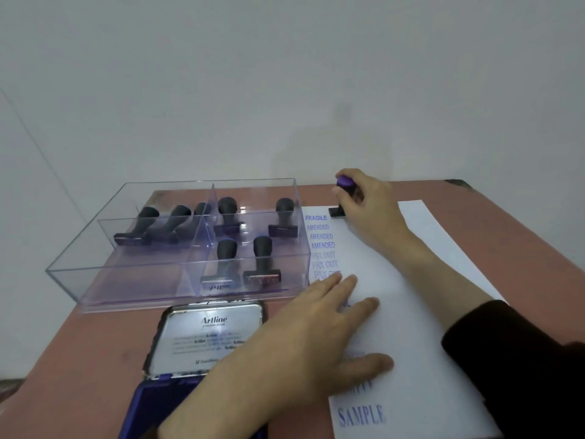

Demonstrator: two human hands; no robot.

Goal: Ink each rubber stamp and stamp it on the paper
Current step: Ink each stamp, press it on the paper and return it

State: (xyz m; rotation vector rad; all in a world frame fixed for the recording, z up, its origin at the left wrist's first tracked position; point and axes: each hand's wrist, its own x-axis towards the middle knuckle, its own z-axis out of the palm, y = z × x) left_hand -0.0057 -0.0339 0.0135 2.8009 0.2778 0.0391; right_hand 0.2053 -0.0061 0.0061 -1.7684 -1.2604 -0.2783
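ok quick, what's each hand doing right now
Left hand: open, fingers flat on the paper.
Right hand: closed around a rubber stamp set on the paper's far end.

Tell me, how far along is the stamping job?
Done: a column of blue prints runs down the paper, from FRAGILE to SAMPLE. In hand: the right hand holds a stamp down at the paper's top, above FRAGILE, while the left hand lies flat on the sheet. Left: seven stamps sit in the clear box; which are already used I cannot tell.
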